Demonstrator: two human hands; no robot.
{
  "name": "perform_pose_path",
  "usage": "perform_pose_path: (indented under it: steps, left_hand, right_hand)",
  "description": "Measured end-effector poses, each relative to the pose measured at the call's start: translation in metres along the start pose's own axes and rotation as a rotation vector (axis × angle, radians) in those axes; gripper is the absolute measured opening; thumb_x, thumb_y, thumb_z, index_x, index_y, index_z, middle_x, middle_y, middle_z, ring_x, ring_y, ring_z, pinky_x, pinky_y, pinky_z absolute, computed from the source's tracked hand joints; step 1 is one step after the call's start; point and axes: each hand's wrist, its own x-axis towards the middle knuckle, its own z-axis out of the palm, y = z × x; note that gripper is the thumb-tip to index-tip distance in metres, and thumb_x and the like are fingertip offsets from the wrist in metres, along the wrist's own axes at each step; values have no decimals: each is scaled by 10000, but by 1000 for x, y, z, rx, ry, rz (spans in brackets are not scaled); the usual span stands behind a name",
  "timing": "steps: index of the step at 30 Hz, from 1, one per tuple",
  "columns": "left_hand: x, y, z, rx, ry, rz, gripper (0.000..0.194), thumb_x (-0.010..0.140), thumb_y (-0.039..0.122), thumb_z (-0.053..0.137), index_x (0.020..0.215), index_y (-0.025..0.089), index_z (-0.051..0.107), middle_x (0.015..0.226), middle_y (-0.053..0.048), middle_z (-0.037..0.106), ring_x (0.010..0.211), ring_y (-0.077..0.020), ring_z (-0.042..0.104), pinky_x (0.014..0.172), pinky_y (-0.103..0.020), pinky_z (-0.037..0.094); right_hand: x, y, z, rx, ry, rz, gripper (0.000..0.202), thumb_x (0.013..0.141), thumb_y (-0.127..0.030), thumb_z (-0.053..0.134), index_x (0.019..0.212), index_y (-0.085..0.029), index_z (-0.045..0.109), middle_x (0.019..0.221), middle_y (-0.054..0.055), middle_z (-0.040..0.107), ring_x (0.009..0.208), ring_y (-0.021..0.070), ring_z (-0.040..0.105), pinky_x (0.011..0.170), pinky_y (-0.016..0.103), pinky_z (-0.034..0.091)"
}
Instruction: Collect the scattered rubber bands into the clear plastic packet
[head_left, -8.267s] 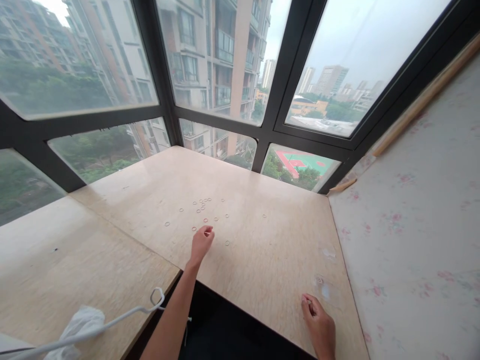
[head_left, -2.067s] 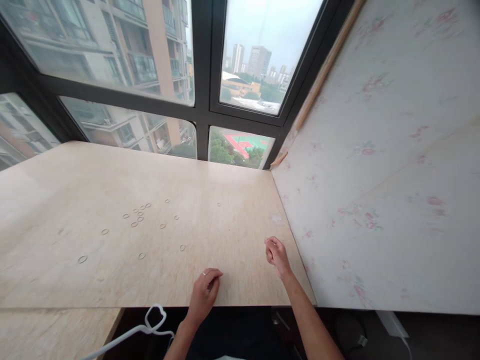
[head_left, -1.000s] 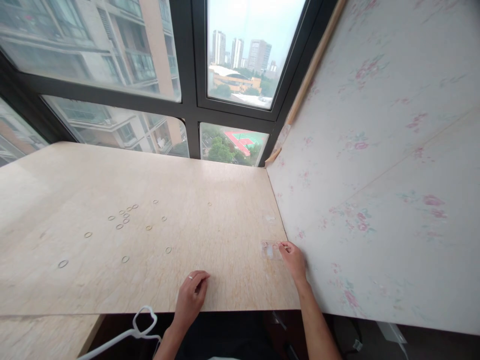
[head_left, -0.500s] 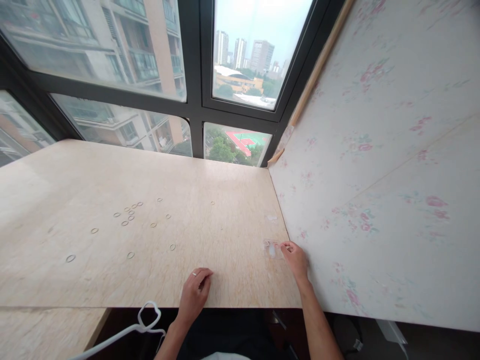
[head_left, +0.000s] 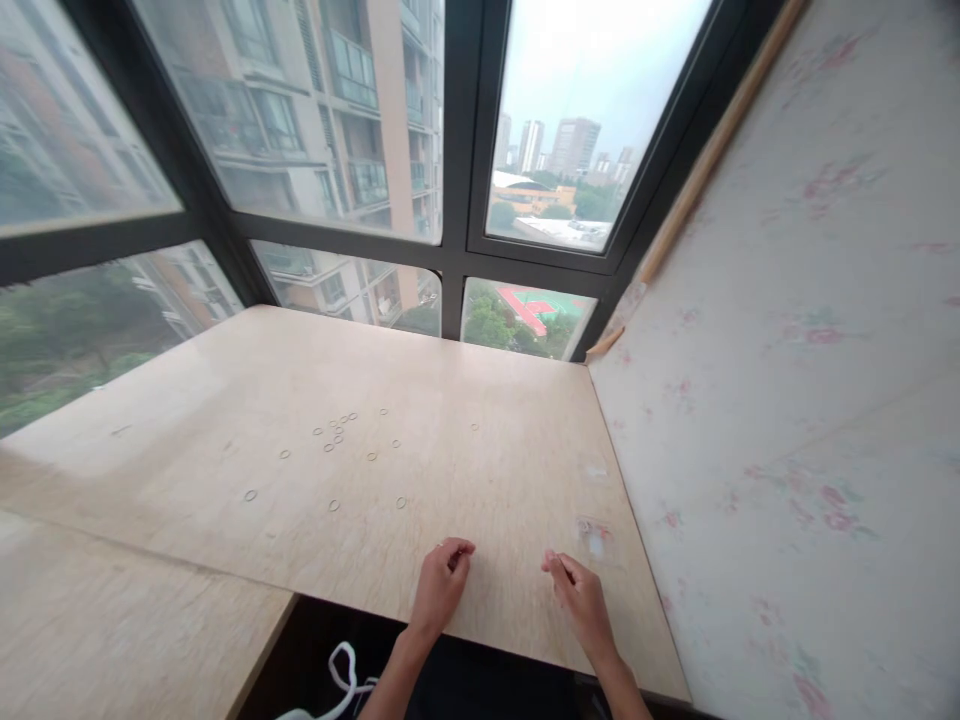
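My left hand hovers at or rests on the front part of the marbled tabletop, fingers curled and thumb close to the index finger; a ring shows on one finger. Anything inside it is hidden. To its right, my right hand is held in a pinch, and whatever its fingertips grip is too small to make out. Just beyond that hand lies a small clear plastic box with something pale and reddish in it. Several thin rings lie scattered on the left half of the top, some bunched together.
A single small ring lies apart near the middle. A clear flat piece is close to the flowered wall on the right. Dark-framed windows rise behind the tabletop. A white cable loops below the front edge.
My right hand has left the clear plastic box and moved left toward my left hand, still pinched. The view has turned left, so the scene sits further right.
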Motion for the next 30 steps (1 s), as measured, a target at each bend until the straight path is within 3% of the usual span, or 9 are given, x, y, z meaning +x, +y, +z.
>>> perform_pose_path:
  steps: [4, 8, 12, 18, 21, 24, 30]
  left_hand:
    - [23, 16, -8, -154, 67, -122, 195, 761, 186, 472, 785, 176, 665, 834, -73, 707, 768, -190, 659, 688, -309, 514]
    - [53, 18, -34, -262, 182, -151, 199, 741, 204, 480, 809, 146, 658, 818, -85, 708, 712, -176, 660, 626, -280, 511]
    - [94, 6, -84, -79, 361, -173, 255, 756, 201, 444, 883, 129, 653, 837, -76, 714, 699, -159, 665, 605, -256, 509]
    - [137, -33, -174, 183, 514, -276, 242, 783, 163, 465, 940, 144, 649, 956, -79, 698, 857, -178, 644, 806, -292, 481]
    - [140, -56, -209, 349, 525, -341, 302, 780, 118, 467, 1031, 128, 635, 1047, -123, 663, 980, -228, 604, 901, -345, 434]
    - [138, -74, -232, 484, 480, -374, 366, 774, 84, 470, 1105, 134, 619, 1101, -134, 628, 1069, -245, 559, 954, -351, 395]
    - [144, -91, -243, 637, 339, -362, 331, 830, 122, 454, 1082, 180, 663, 1138, -125, 572, 1051, -235, 557, 904, -307, 419]
  right_hand:
    - [-2, -2, 27, -11, -68, -35, 469, 842, -555, 447, 619, -181, 621, 481, -28, 473, 485, 148, 465, 501, 242, 330]
    - [3, 7, 35, 16, -94, -8, 519, 832, -598, 393, 649, -180, 641, 426, -27, 453, 444, 163, 470, 495, 261, 356]
    - [4, 18, 37, 101, -70, 40, 533, 787, -644, 407, 627, -183, 623, 425, -25, 451, 423, 159, 464, 467, 266, 370]
    - [-4, 18, 36, 229, -57, 81, 570, 752, -712, 400, 631, -187, 587, 444, -22, 458, 371, 129, 397, 361, 240, 317]
    - [-7, 15, 38, 259, -16, 40, 530, 779, -684, 400, 659, -195, 567, 466, -25, 472, 377, 119, 394, 367, 227, 317]
    - [-9, 15, 40, 267, 19, 49, 499, 793, -665, 398, 668, -205, 543, 469, -34, 468, 373, 114, 385, 369, 220, 304]
    - [-7, 17, 42, 273, 26, 74, 378, 803, -553, 417, 678, -211, 516, 470, -40, 477, 363, 105, 379, 373, 210, 282]
